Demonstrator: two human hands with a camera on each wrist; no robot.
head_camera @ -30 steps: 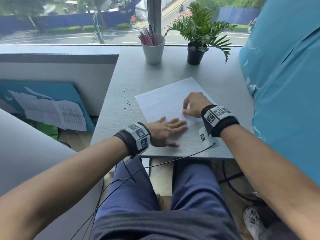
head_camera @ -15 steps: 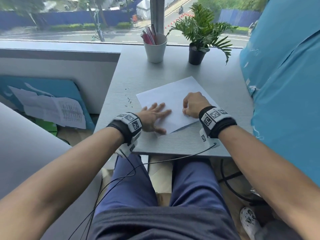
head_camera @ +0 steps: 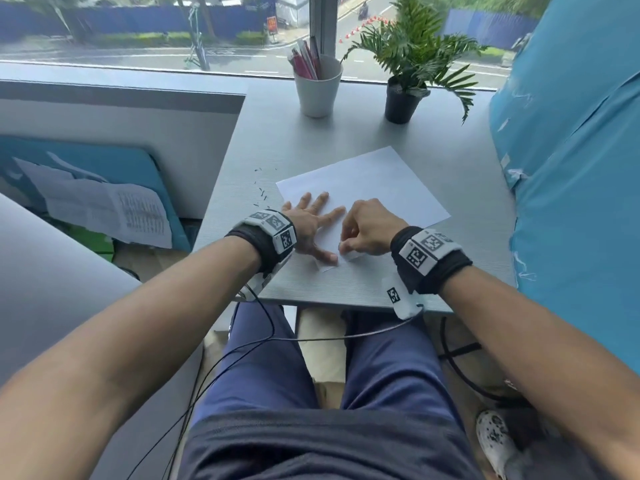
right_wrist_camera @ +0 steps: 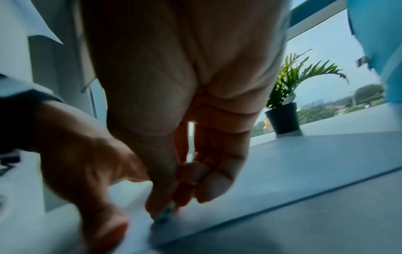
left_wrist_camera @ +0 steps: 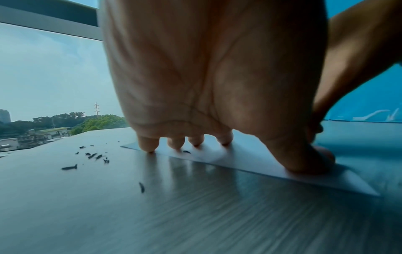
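Observation:
A white sheet of paper (head_camera: 374,181) lies slanted on the grey table (head_camera: 298,140). My left hand (head_camera: 311,223) lies flat on its near left part. Its fingers are spread, and in the left wrist view the fingertips (left_wrist_camera: 147,144) and thumb press the paper (left_wrist_camera: 239,156) down. My right hand (head_camera: 367,226) is curled just right of the left thumb, near the sheet's near corner. In the right wrist view its thumb and fingertips pinch a small pale-green object (right_wrist_camera: 164,214) against the paper (right_wrist_camera: 282,180). That object is too blurred to name.
A white cup of pens (head_camera: 318,91) and a potted plant (head_camera: 403,98) stand at the back by the window. Dark crumbs (head_camera: 263,194) lie left of the sheet. A blue padded surface (head_camera: 571,168) borders the table's right side. Cables hang below the front edge (head_camera: 329,303).
My left hand has moved from the sheet's near corner up onto its left part, fingers now pointing away. My right hand has drawn back toward the near corner.

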